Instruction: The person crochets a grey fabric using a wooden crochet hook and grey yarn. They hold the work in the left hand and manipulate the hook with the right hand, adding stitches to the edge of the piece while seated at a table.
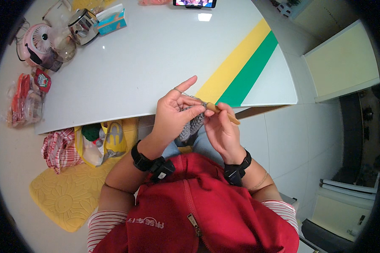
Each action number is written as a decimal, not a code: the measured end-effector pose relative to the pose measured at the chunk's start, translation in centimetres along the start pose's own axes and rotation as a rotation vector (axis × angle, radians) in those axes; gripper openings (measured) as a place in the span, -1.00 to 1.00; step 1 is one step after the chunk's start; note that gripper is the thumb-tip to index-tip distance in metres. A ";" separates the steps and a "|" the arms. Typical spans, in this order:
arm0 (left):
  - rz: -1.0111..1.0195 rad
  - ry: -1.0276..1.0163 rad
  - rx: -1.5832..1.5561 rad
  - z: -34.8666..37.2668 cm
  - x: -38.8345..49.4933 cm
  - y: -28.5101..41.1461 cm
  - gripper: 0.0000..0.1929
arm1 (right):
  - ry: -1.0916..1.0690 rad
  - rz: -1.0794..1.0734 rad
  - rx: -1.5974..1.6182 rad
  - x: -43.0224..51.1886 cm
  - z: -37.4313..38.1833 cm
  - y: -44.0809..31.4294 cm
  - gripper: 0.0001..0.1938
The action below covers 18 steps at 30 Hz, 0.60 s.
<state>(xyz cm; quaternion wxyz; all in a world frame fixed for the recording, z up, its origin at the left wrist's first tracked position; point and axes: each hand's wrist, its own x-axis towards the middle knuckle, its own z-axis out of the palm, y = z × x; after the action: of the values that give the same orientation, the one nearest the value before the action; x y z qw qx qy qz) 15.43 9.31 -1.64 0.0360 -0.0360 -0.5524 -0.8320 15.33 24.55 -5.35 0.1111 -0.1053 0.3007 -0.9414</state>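
Note:
Grey crocheted yarn work hangs beneath my left hand, pinched between its thumb and fingers. The left index finger is stretched up and away, with a strand of grey yarn looped round it and running down to the work. My right hand grips a tan crochet hook by its thick handle; the hook's front end meets the top edge of the grey piece. Both hands are close together above my lap, just past the near edge of the white table. The hook's tip is hidden.
A kettle, a tissue box, a pink fan and bagged food stand at the left. A phone is at the table's far side. Bags with yarn and a yellow cushion lie low at the left.

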 end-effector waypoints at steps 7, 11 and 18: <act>-0.235 -0.199 0.000 -0.8 0.3 2.1 -0.38 | -0.401 -0.648 -1.242 0.0 -0.1 -5.1 -0.78; -0.338 -0.239 -0.064 -1.4 0.7 2.3 -0.44 | -0.501 -0.702 -1.419 -0.6 0.3 -6.7 -0.79; -0.407 -0.309 -0.239 -1.8 0.9 1.4 -0.39 | -0.513 -0.620 -1.196 -1.0 -0.3 -7.0 -0.86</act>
<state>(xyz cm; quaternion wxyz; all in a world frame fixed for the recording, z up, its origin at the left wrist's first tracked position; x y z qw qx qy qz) 14.61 7.05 -0.95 -0.2207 -0.0546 -0.4450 -0.8662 15.21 30.55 -1.63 -0.1710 -0.4462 0.6854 -0.5494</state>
